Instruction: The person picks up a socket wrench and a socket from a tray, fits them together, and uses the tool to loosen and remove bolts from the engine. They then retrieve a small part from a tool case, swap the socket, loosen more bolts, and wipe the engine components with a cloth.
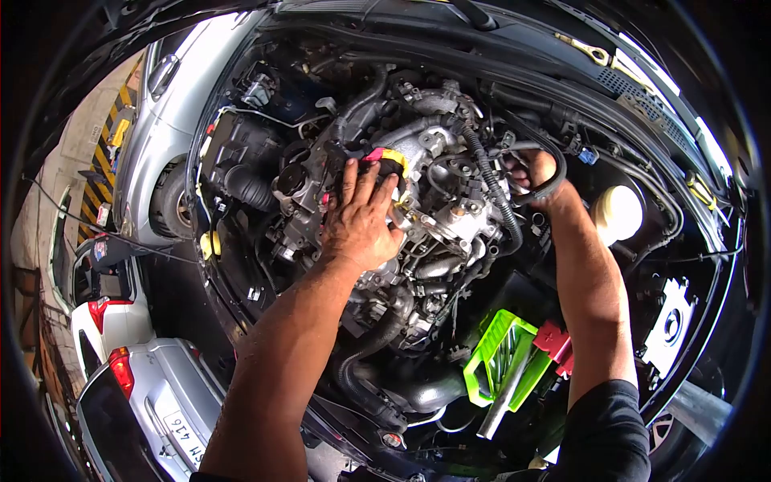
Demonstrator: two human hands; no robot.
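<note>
**Overhead, 2 hands in an open engine bay**

Largest in view is the engine bay (241, 265) of a dark car, which fills most of the frame. 2 silver cars (152, 402) stand at the left edge, well apart from the work. The engine (450, 233) sits at the middle of the bay.

The left hand (361, 217) lies spread wide and flat on top of the engine. Its fingertips touch a black connector (385, 158) with a yellow and pink tab, and it grips nothing. The flat palm reads as a brace for a body leaning far over the bay.

The right hand (536, 173) reaches deeper, toward the rear of the bay. Its fingers curl about a black hose (556, 183) that loops across it. The arm is stretched long, probably because the hose lies behind the engine.

A ribbed hose (490, 185) runs between the 2 hands. A white reservoir (618, 210) stands just beside the right wrist. Near the right elbow a green plastic frame (502, 353) touches a red piece (554, 341), perhaps set there to stay within reach. A small yellow cap (210, 243) shows at the bay's left side.

The right fingertips are hidden behind the hose, so the firmness of the grip cannot be told. What the green frame rests on is lost in shadow, and the lens darkens the frame's edges.
</note>
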